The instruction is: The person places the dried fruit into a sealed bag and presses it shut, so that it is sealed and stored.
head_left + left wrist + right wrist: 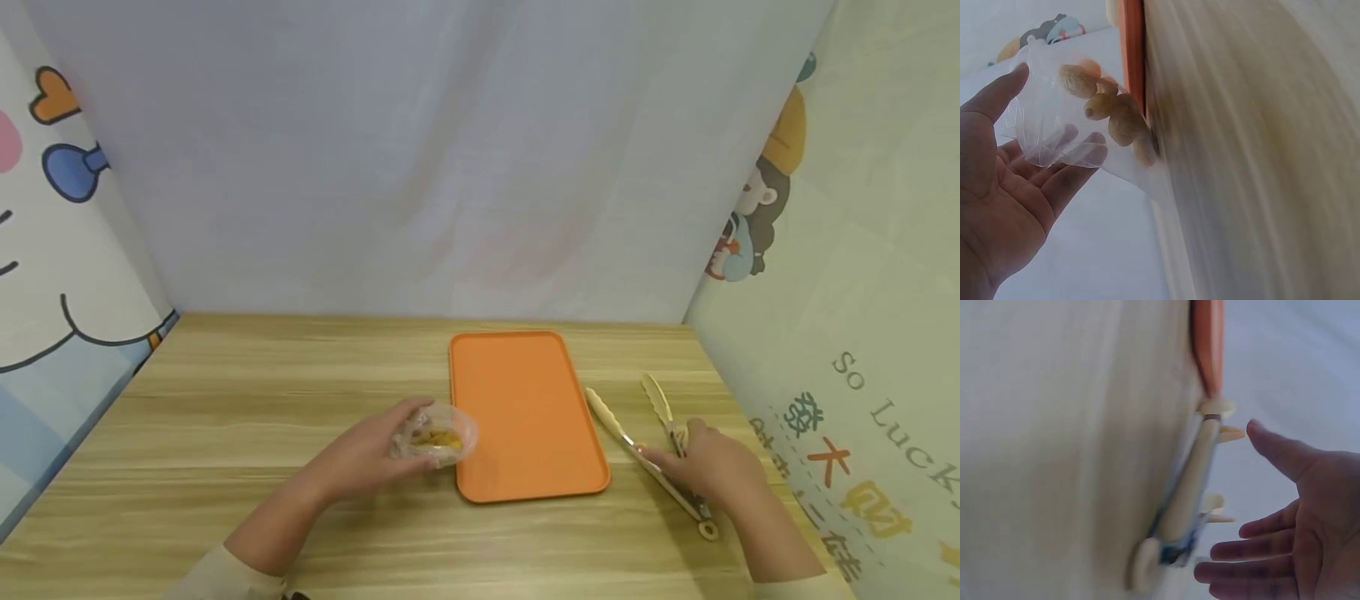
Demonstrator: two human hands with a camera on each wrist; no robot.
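A clear plastic bowl (463,427) with crinkled film at its side is in my left hand (360,454), at the left edge of the orange tray (528,408). The thumb lies on one side of it and the fingers curl round the other. Several tan, knobbly pieces that look like unshelled peanuts (1124,122) show through its wall in the left wrist view. To the right of the tray, a pair of cream-handled tongs (675,493) lies spread on the table. My right hand (720,471) is over them, thumb and fingers apart. In the right wrist view, its fingers stand clear of the tongs (1188,481).
The wood-grain table (300,367) extends left of the tray and in front of it. A pale curtain (375,167) hangs along the back edge. Printed cloths stand at both sides, the right one (862,333) close to the right hand.
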